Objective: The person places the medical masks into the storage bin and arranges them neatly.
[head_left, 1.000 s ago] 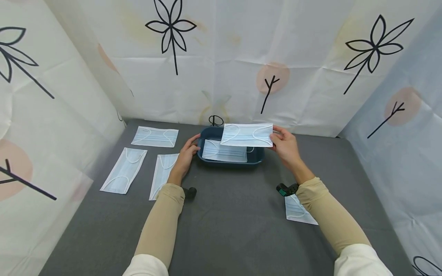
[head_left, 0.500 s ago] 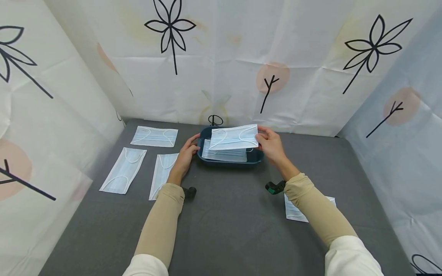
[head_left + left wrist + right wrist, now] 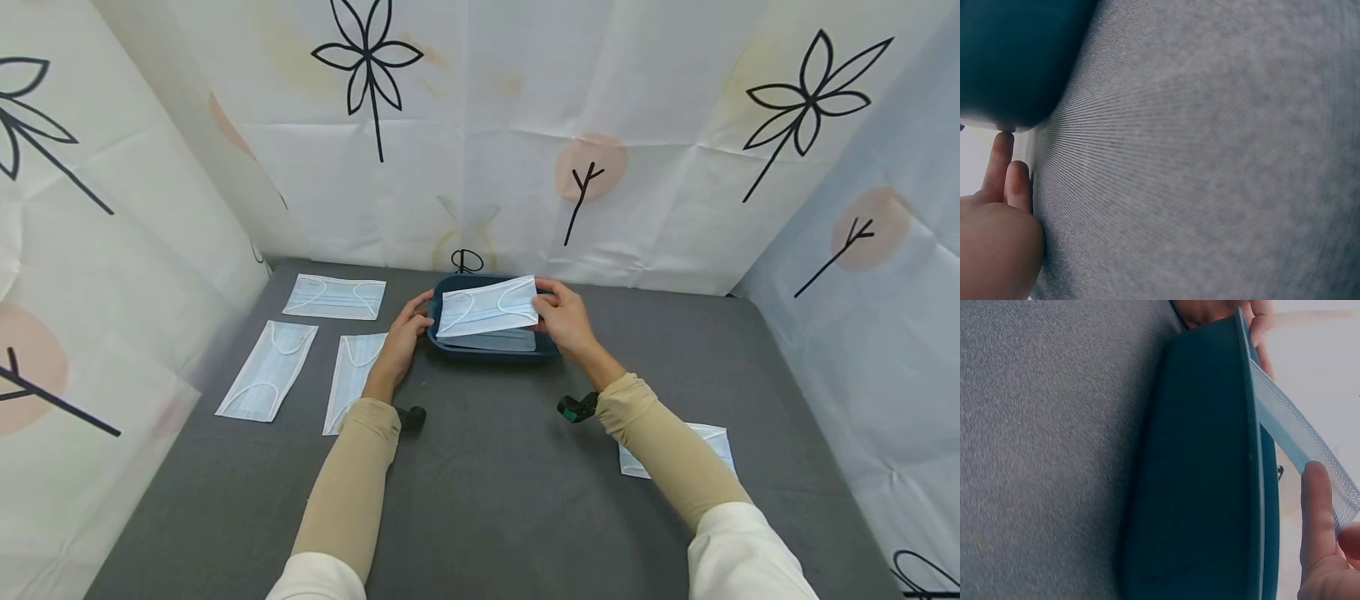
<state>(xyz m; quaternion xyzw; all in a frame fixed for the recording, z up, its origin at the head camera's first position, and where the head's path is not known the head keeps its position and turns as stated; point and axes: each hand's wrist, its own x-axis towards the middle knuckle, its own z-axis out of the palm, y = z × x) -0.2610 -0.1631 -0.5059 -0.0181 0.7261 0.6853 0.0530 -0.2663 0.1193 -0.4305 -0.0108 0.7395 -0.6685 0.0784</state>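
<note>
My right hand (image 3: pixel 567 323) pinches the right end of a pale blue face mask (image 3: pixel 483 310), which tilts down to the left over the dark blue plastic bin (image 3: pixel 495 358). In the right wrist view the far end of this mask dips behind the bin's rim. Beneath it, inside the bin, lies another face mask (image 3: pixel 502 342), mostly covered. My left hand (image 3: pixel 397 346) touches the bin's left end with extended fingers; the left wrist view shows a fingertip (image 3: pixel 1004 139) against the bin wall.
Three more masks lie left on the grey table (image 3: pixel 480 500): one at the back (image 3: pixel 335 297), one slanted (image 3: pixel 268 371), one partly behind the left hand (image 3: pixel 351 375). Another mask (image 3: pixel 705 442) lies right, partly under the right forearm. Patterned white cloth walls (image 3: pixel 510 200) surround the table.
My right hand has carried the mask leftward and lower, from above the bin's right side to over its middle, tilting it. The left hand and bin stay in place.
</note>
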